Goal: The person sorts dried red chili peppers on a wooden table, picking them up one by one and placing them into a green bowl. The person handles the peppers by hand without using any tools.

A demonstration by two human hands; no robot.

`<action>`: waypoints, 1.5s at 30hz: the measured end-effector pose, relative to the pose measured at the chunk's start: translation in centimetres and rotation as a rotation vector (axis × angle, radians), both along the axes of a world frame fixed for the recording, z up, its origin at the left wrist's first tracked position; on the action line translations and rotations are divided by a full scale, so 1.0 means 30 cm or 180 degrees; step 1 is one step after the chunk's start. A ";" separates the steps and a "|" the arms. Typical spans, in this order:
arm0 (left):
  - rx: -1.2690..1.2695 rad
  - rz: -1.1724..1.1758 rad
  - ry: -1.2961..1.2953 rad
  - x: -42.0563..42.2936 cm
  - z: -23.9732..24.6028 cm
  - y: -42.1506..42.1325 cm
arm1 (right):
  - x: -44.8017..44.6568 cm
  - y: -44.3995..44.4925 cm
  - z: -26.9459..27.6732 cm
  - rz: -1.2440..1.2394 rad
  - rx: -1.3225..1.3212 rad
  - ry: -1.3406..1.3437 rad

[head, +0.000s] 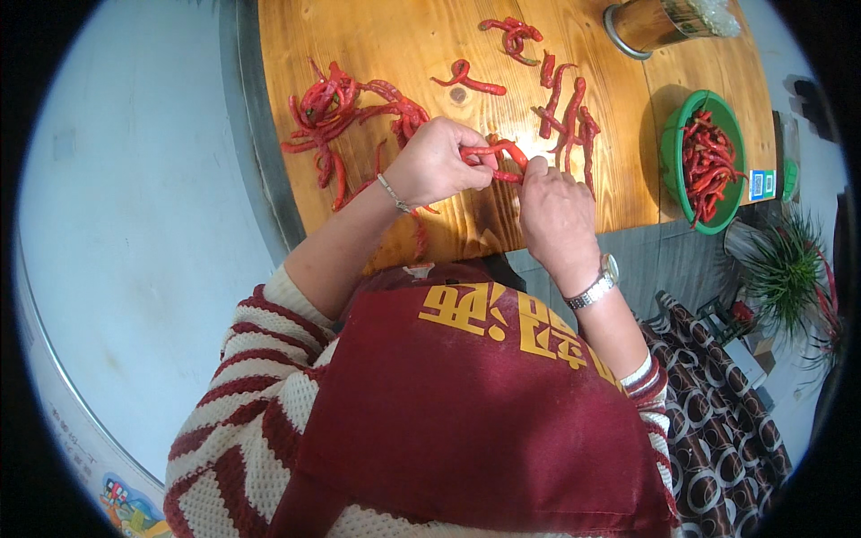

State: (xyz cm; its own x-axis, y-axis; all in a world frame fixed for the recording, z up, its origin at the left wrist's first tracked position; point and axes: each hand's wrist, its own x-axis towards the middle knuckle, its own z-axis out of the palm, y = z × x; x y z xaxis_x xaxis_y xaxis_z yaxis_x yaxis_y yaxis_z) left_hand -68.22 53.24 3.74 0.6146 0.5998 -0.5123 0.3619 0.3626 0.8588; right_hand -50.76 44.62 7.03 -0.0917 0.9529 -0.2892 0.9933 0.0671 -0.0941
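My left hand (440, 165) and my right hand (558, 215) meet above the near part of a wooden table (397, 40). Both grip a curled red chili pepper (512, 153), the left at its left side, the right at its right end. Part of the pepper is hidden by the fingers. A tangled heap of red chili peppers (326, 114) lies to the left of my hands. Several longer chili peppers (572, 118) lie loosely beyond my right hand. One looped chili pepper (471, 82) rests by itself farther back, and a small curled group (514, 40) lies beyond it.
A green plastic basin (672, 161) full of red chili peppers (709, 161) stands at the table's right. A cylindrical container (649, 30) stands at the back right. A card with printed codes (762, 185) is at the right edge. A spiky green plant (783, 276) stands beyond the table.
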 end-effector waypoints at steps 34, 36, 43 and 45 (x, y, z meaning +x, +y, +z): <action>0.3731 -0.0258 0.1544 0.110 -0.294 0.287 | 0.099 -0.244 -0.038 -0.2151 -0.0852 0.2400; 0.2119 0.0947 0.0632 0.093 -0.190 0.278 | 0.104 -0.253 -0.049 -0.2426 -0.0907 0.2924; -0.0452 0.1795 -0.1093 -0.058 -0.015 0.239 | 0.085 -0.193 -0.013 -0.3310 -0.0850 0.5060; -0.0507 0.1620 -0.1209 -0.060 0.026 0.205 | 0.083 -0.170 -0.034 -0.3121 -0.0568 0.5500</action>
State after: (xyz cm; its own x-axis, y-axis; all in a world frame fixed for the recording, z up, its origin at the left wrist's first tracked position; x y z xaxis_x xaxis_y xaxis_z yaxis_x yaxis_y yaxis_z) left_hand -70.01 59.39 4.51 0.4298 0.7983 -0.4220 -0.2065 0.5419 0.8147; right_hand -48.25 39.52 6.00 0.1130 0.8185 -0.5633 -0.4547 -0.4615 -0.7618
